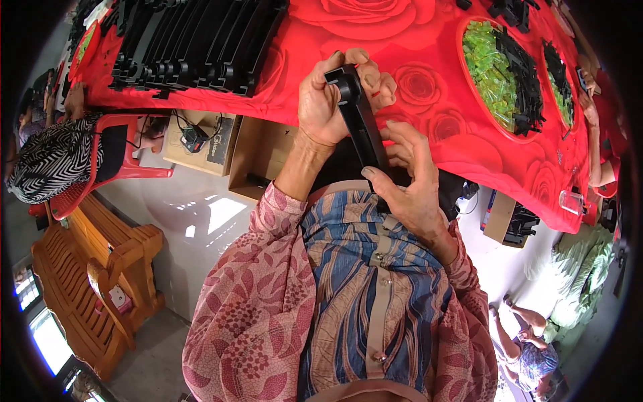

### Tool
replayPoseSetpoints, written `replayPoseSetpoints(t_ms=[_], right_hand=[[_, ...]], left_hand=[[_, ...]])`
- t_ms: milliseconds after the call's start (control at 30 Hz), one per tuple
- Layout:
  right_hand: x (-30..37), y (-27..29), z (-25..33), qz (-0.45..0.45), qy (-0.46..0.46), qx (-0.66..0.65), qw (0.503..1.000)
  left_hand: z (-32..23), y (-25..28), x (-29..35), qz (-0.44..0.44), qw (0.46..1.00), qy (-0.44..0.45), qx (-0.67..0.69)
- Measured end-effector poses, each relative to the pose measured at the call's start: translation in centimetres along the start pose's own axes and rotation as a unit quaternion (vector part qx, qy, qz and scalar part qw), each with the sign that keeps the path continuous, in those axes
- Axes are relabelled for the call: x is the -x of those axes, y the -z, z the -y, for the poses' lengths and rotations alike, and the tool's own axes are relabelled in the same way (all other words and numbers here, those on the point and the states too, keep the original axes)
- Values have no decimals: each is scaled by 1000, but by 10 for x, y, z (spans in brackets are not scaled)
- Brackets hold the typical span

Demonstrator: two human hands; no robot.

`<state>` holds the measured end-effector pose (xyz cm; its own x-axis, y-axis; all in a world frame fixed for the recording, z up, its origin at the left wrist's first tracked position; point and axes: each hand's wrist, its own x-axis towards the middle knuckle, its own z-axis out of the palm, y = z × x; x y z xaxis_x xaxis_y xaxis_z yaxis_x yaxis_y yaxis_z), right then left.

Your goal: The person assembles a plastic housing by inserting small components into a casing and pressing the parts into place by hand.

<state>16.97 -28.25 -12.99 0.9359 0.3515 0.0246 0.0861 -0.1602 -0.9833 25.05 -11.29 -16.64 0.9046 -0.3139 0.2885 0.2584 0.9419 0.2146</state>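
Note:
A long, narrow black plastic part [367, 130] is held up in front of my body, slanting from upper left to lower right. Round its upper end, which carries a round knob-like shape, my left hand [325, 100] is closed, with fingertips showing on the far side. My right hand [418, 184] is at its lower end, the thumb against its edge and the other fingers curled behind. Past my left hand, a row of similar black plastic parts [201, 50] lies side by side on the red rose-patterned tablecloth [429, 87].
At the right, a red-rimmed round tray [462, 63] holds yellow-green pieces and small black parts. Below the table edge are open cardboard boxes [264, 151]. A red plastic chair [144, 172] and a wooden bench [80, 288] stand left. Other people sit at both table ends.

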Motion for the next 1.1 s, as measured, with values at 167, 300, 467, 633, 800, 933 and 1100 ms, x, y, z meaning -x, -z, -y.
replayPoseSetpoints(t_ms=[167, 300, 467, 633, 800, 933, 1100], right_hand=[[0, 3, -2, 4, -22, 4, 1000], [-1, 8, 3, 30, -44, -49, 997], [6, 20, 8, 75, -146, -76, 984], [6, 21, 7, 77, -147, -57, 984], [10, 21, 1, 49, -140, -68, 987], [11, 17, -3, -18, -93, -78, 992], [7, 16, -1, -100, -57, -94, 989]], left_hand=[[5, -2, -2, -47, 999, 0, -7], [7, 2, -3, -76, 995, 6, 65], [9, 3, -2, -77, 994, 13, 70], [7, 2, -1, -69, 995, 16, 70], [9, -15, -2, -171, 980, 23, -94], [18, -33, 9, -202, 961, 43, -182], [28, -39, 38, -222, 929, 78, -286]])
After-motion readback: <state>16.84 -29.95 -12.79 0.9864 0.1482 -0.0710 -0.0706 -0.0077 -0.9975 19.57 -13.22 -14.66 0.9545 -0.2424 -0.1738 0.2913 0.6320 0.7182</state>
